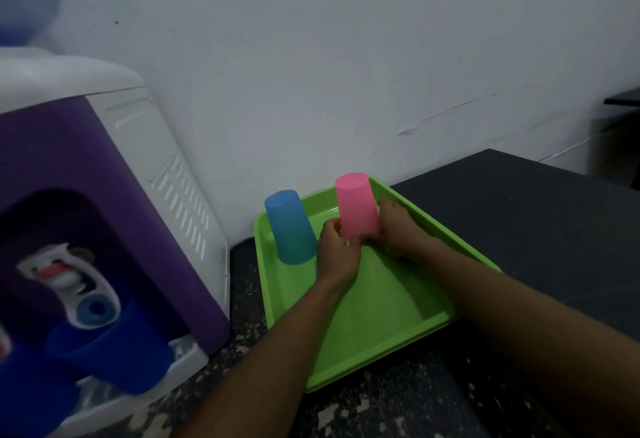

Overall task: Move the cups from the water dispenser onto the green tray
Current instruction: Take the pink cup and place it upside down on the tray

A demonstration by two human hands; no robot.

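Pale blue-grey wall (311, 56) fills the background of the head view, and below it runs a dark speckled desk (519, 212). On the desk lies the green tray (398, 302), its far corner near the wall. At the left stands the water dispenser (114, 195), purple in front with white sides, just beside the tray's left edge.

A pink cup (356, 207) stands upside down over the far part of the tray, tilted slightly. The left hand (337, 254) is curled around its lower left side and the right hand (398, 229) is pressed to its lower right side, so both hands are closed on this cup near its rim. Whether the rim touches the tray floor is hidden by the fingers.

A light blue cup (291, 228) stands upside down in the tray's far left corner, just beside the left hand.

A dark blue cup (114, 358) sits on the dispenser's drip ledge under the taps, with another dark blue shape, blurred, at the left edge.
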